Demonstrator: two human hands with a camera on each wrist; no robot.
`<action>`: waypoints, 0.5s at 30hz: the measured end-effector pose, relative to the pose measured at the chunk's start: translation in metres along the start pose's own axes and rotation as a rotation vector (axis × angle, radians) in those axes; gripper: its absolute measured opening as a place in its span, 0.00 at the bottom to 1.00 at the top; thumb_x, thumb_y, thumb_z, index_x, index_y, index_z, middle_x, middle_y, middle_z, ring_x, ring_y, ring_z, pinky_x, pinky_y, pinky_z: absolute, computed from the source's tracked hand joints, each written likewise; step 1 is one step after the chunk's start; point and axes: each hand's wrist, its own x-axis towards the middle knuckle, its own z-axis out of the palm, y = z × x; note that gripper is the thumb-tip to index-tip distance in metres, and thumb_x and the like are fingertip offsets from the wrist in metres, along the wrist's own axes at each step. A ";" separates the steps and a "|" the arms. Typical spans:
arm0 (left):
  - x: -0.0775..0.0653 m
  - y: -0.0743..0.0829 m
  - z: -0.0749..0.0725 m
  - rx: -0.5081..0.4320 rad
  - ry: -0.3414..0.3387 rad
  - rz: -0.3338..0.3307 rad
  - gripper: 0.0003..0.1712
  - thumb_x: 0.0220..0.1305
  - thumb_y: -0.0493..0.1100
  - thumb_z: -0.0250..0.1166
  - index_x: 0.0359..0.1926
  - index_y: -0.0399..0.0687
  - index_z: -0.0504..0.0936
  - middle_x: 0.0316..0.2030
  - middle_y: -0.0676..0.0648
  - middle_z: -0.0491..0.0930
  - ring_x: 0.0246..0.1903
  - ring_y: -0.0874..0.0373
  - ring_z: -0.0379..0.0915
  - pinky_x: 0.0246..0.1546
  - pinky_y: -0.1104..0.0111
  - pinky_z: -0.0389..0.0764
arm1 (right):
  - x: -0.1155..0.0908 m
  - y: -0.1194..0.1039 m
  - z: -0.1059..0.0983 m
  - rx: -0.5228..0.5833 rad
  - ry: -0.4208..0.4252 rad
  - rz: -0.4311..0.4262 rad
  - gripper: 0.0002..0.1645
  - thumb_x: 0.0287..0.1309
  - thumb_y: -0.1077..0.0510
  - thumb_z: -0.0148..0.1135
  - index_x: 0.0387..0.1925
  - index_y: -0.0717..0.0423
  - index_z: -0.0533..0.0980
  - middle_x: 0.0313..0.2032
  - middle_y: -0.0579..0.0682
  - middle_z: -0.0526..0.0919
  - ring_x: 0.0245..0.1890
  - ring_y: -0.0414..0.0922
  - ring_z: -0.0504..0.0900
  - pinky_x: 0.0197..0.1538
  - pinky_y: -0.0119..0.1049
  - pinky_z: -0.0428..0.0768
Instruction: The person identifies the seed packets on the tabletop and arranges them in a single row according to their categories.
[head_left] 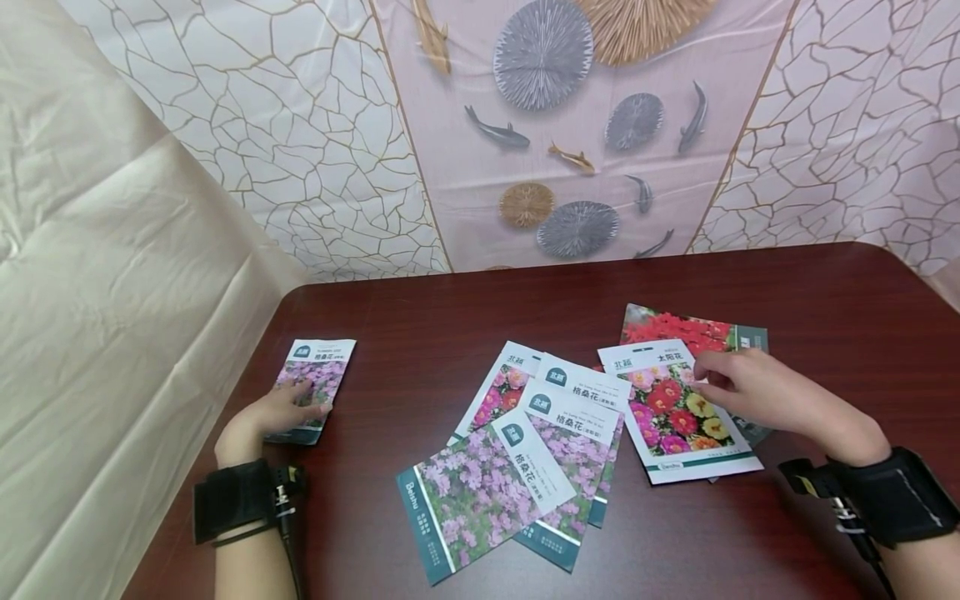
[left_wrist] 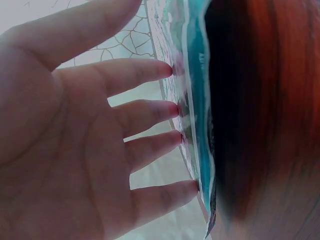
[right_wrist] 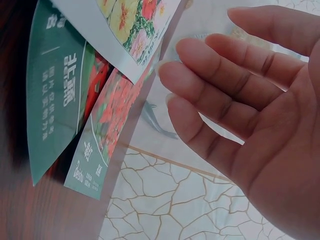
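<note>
The fingertips of my left hand point(head_left: 273, 412) rest on a purple-flower seed packet point(head_left: 330, 367) at the table's left side. In the left wrist view those fingers are straight and spread, their tips against the packet's point(left_wrist: 192, 90) printed face. At the right, my right hand point(head_left: 753, 387) is over the upper right edge of a white seed packet point(head_left: 667, 417) with red, yellow and pink flowers. Its fingers are loosely bent with nothing between them, as the right wrist view shows. Beneath that packet lie red-flower packets point(head_left: 675, 327) with green ends, partly covered.
Between the hands, several overlapping seed packets point(head_left: 480, 492) lie fanned out, mostly purple-flowered, with a pink-and-red one partly hidden at the back. The dark red table point(head_left: 420, 317) meets a patterned cloth point(head_left: 337, 150) behind and a cream cloth point(head_left: 112, 333) on the left.
</note>
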 end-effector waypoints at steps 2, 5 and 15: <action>-0.001 0.003 0.000 0.002 0.010 -0.015 0.48 0.60 0.62 0.54 0.65 0.28 0.54 0.61 0.20 0.47 0.62 0.28 0.39 0.58 0.39 0.49 | 0.000 0.001 0.000 0.001 -0.002 0.007 0.08 0.50 0.61 0.66 0.32 0.59 0.77 0.21 0.40 0.74 0.20 0.35 0.66 0.21 0.29 0.68; -0.008 0.011 -0.003 0.016 0.022 -0.044 0.44 0.63 0.57 0.54 0.63 0.24 0.54 0.60 0.21 0.50 0.60 0.27 0.43 0.57 0.40 0.53 | 0.000 0.002 0.001 0.001 0.001 0.018 0.06 0.50 0.61 0.66 0.30 0.58 0.76 0.21 0.40 0.74 0.20 0.36 0.66 0.21 0.29 0.67; -0.016 0.011 -0.006 0.023 0.053 -0.075 0.42 0.65 0.56 0.52 0.63 0.23 0.54 0.60 0.21 0.53 0.59 0.27 0.47 0.56 0.41 0.56 | -0.002 0.009 0.001 -0.003 0.011 0.006 0.06 0.49 0.63 0.66 0.27 0.56 0.75 0.20 0.40 0.71 0.18 0.35 0.64 0.20 0.29 0.66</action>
